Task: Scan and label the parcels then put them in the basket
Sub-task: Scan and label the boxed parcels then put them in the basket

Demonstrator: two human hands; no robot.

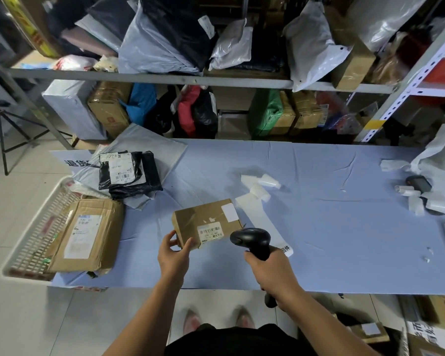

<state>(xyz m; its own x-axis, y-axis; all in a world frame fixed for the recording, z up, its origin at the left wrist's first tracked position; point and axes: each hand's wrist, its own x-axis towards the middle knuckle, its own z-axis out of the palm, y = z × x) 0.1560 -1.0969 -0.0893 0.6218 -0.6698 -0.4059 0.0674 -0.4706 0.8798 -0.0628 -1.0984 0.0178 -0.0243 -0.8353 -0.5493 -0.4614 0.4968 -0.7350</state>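
Observation:
A small brown cardboard parcel lies on the blue table, with a barcode label facing me. My left hand grips its near left corner, tilting it up. My right hand holds a black barcode scanner, whose head points at the label just right of the parcel. At the table's left end a white slatted basket holds a larger flat cardboard parcel. White label rolls and a strip of label backing lie behind the small parcel.
A black bagged parcel rests on grey mailers at the table's back left. More label rolls and a black device sit at the right end. Metal shelves packed with parcels stand behind the table. Boxes stand on the floor at lower right.

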